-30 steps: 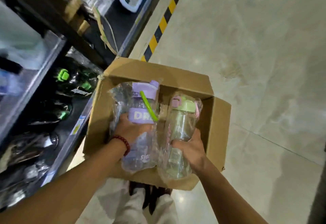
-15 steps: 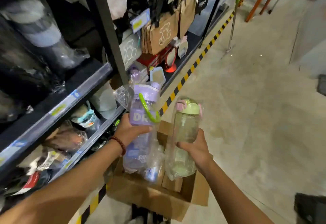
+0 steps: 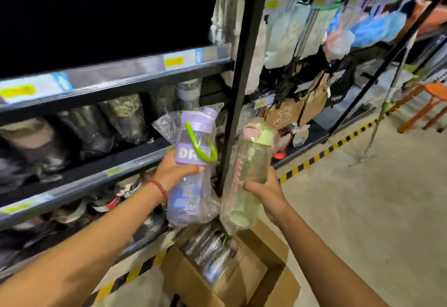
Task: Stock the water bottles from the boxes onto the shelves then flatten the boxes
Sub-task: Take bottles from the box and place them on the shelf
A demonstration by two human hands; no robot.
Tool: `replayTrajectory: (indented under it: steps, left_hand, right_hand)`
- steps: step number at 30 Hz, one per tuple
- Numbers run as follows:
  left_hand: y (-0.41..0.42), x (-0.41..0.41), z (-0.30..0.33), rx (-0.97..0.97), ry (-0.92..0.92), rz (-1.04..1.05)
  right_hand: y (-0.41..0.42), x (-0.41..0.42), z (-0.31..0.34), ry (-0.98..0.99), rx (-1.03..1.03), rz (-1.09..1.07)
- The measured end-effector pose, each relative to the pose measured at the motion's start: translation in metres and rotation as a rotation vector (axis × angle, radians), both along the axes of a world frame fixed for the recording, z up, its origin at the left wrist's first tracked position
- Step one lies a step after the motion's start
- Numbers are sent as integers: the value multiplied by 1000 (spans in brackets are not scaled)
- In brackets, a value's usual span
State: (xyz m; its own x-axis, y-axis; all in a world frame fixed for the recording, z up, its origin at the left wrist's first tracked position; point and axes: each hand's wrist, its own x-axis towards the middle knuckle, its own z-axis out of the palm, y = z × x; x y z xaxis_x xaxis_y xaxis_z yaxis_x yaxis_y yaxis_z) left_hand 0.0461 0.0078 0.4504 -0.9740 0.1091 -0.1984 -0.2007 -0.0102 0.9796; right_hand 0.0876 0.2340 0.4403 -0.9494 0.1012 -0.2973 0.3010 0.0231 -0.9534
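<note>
My left hand [image 3: 174, 170] grips a purple water bottle [image 3: 193, 161] wrapped in clear plastic, with a green strap and white letters on its band. In my right hand [image 3: 262, 189] is a clear green-lidded bottle [image 3: 249, 161] with a pink cap, also in plastic wrap. Both bottles are upright at chest height, in front of the middle shelf [image 3: 96, 178] and the black upright post [image 3: 239, 84]. Below them on the floor stands the open cardboard box [image 3: 261, 275] with more wrapped bottles [image 3: 212, 253] inside.
Dark wrapped bottles [image 3: 121, 122] line the middle shelf. Shelf rails carry yellow price labels. Hanging towels and cloths [image 3: 290, 28] and brown bags [image 3: 300, 105] fill the bay to the right. An orange stool [image 3: 425, 103] stands on the floor past a yellow-black stripe [image 3: 321, 154].
Both hands have lifted the two bottles out of the box and up to shelf height. The view has swung up from the box to the shelves.
</note>
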Motion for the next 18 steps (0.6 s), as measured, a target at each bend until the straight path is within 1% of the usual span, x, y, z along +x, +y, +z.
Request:
replayTrajectory:
  steps: [4, 9, 15, 18]
  left_hand:
    - [-49, 33, 19, -7, 42, 139]
    - [-109, 78, 29, -26, 70, 346]
    - [-181, 132, 20, -93, 53, 543]
    - [-215, 152, 15, -85, 36, 608]
  right_hand:
    - [-36, -5, 18, 32, -12, 204]
    - [-101, -6, 22, 53, 10, 373]
    - [-184, 3, 20, 22, 23, 562]
    - [-223, 11, 19, 20, 54, 639]
